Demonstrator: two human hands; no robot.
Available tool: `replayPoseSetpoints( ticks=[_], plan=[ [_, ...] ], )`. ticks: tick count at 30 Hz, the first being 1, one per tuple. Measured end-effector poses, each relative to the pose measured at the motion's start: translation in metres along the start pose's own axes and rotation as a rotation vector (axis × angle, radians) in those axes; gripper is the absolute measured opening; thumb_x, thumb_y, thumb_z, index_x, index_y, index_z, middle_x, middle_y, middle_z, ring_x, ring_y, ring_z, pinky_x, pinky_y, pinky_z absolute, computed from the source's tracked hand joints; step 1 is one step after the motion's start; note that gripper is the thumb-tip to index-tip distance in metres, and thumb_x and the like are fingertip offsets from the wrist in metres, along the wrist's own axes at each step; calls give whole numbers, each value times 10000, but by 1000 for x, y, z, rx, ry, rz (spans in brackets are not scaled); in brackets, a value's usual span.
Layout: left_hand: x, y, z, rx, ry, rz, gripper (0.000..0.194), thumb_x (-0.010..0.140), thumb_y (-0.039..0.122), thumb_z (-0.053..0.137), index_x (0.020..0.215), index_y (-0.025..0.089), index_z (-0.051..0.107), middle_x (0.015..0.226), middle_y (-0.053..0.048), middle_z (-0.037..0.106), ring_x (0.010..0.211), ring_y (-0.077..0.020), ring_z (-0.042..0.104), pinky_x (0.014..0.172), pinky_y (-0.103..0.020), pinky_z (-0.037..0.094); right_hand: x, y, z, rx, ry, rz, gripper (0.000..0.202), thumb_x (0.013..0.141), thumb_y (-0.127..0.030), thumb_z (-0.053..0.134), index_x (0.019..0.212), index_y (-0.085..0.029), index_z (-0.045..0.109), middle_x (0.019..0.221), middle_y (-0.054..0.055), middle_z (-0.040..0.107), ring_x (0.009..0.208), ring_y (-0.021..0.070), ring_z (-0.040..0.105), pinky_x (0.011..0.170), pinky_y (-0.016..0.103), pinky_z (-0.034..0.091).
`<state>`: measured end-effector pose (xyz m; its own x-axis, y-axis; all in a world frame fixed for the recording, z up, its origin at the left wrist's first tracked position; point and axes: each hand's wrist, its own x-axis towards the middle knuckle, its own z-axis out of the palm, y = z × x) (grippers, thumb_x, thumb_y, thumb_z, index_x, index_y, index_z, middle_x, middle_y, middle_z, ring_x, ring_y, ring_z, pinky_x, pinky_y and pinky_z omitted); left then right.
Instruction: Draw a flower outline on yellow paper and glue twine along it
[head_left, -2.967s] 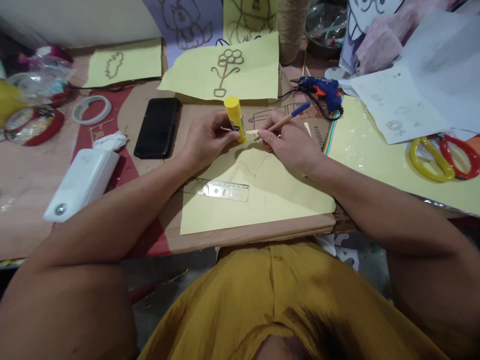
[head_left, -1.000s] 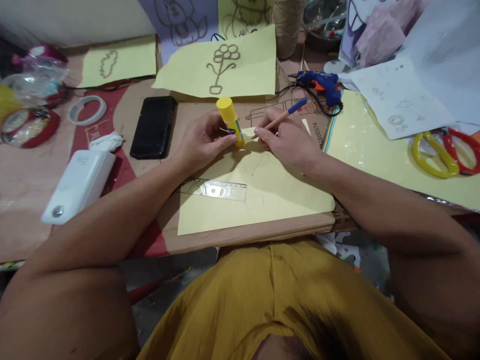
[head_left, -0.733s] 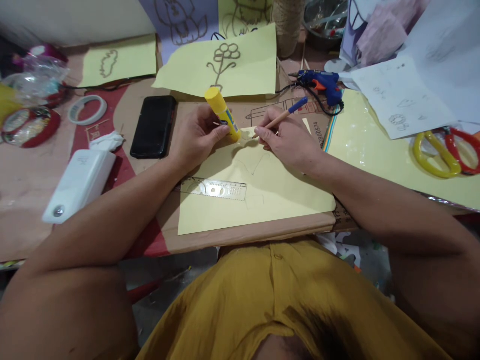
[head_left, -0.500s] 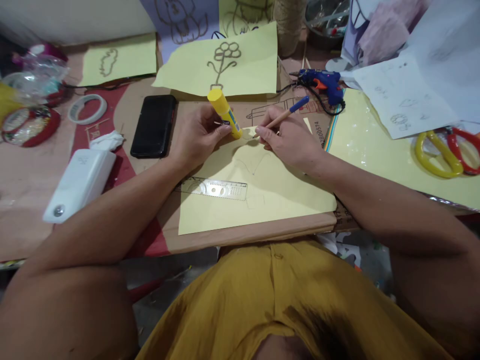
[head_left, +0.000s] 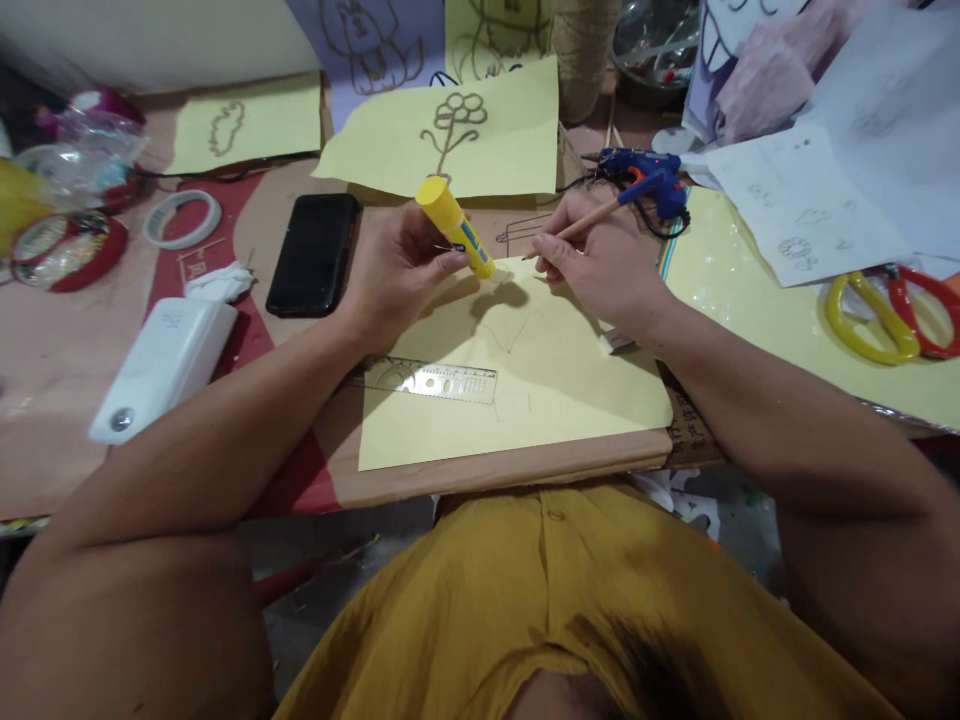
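Upright but leaning, a yellow glue stick (head_left: 454, 224) has its lower end on the yellow paper (head_left: 562, 385); my left hand (head_left: 401, 270) grips it. My right hand (head_left: 600, 260) holds a pencil (head_left: 592, 216) with a blue end, its tip just above the paper's top edge, right of the glue stick. Faint pencil lines, a V-like curve and a small box, show on the sheet. A clear ruler (head_left: 442, 382) lies across its left part. Beside my right wrist rests a small whitish block (head_left: 616, 342), partly hidden.
Left of my left hand are a black phone (head_left: 313, 255), a white device (head_left: 165, 370) and a tape roll (head_left: 182, 220). Behind my right hand lies a blue glue gun (head_left: 652, 175). Scissors with yellow and red handles (head_left: 874, 318) lie right. A flower drawing (head_left: 510, 150) is behind.
My right hand and the pencil have moved right, away from the glue stick, and the pencil tip has lifted slightly. The small block by my right wrist is now exposed.
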<state>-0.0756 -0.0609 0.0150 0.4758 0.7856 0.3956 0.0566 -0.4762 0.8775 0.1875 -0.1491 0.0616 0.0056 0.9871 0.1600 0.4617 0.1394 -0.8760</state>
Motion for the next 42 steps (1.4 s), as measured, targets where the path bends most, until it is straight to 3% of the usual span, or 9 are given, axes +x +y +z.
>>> replayPoseSetpoints(
  ticks=[5, 9, 15, 23, 29, 34, 42],
  plan=[
    [12, 23, -3, -65, -37, 0, 569, 768, 628, 1086, 989, 236, 738, 1052, -22, 832, 1013, -243, 807, 977, -485, 707, 2, 4, 0, -43, -29, 13, 254, 1100, -391, 734, 925, -257, 609, 890, 34, 757, 928, 239, 743, 883, 408, 640],
    [26, 33, 9, -86, -131, -71, 548, 750, 548, 1108, 1035, 212, 783, 1065, -57, 832, 1075, -306, 836, 1041, -528, 703, 3, 6, -1, -33, 17, -5, 313, 1093, -454, 745, 905, -259, 590, 891, 37, 733, 919, 244, 742, 883, 428, 654],
    [39, 14, 29, -55, -121, -110, 361, 813, 272, 1061, 1057, 214, 800, 1004, -45, 824, 1077, -315, 836, 1025, -519, 714, 14, 20, -3, -17, 61, 38, 314, 1096, -484, 743, 925, -259, 605, 855, 30, 703, 878, 249, 750, 893, 478, 679],
    [35, 4, 29, -94, -121, -120, 323, 792, 133, 1003, 1045, 217, 820, 995, -54, 804, 1102, -331, 825, 1036, -539, 709, 19, 30, -6, -20, 62, 2, 346, 1079, -529, 761, 932, -249, 620, 863, 42, 697, 985, 284, 761, 922, 495, 666],
    [36, 5, 28, -106, -145, -118, 361, 785, 221, 1049, 1065, 221, 820, 1049, -57, 811, 1094, -322, 826, 1047, -528, 705, 14, 20, -7, -46, 46, 9, 341, 1094, -495, 748, 900, -260, 596, 827, 24, 697, 901, 259, 746, 901, 473, 653],
    [29, 14, 17, -86, -79, -108, 420, 794, 355, 1088, 1075, 226, 804, 1034, -49, 807, 1100, -310, 824, 1044, -505, 705, 4, 3, -6, -62, 21, -24, 243, 1112, -378, 719, 937, -264, 595, 882, 27, 721, 899, 245, 731, 920, 459, 641],
    [4, 12, 0, 106, -58, -55, 486, 889, 594, 999, 1138, 227, 800, 1045, -63, 809, 1012, -241, 801, 956, -388, 697, -5, 3, 3, -39, -51, -48, 270, 1120, -444, 702, 940, -262, 614, 874, 19, 727, 923, 243, 719, 918, 429, 622]
  ],
)
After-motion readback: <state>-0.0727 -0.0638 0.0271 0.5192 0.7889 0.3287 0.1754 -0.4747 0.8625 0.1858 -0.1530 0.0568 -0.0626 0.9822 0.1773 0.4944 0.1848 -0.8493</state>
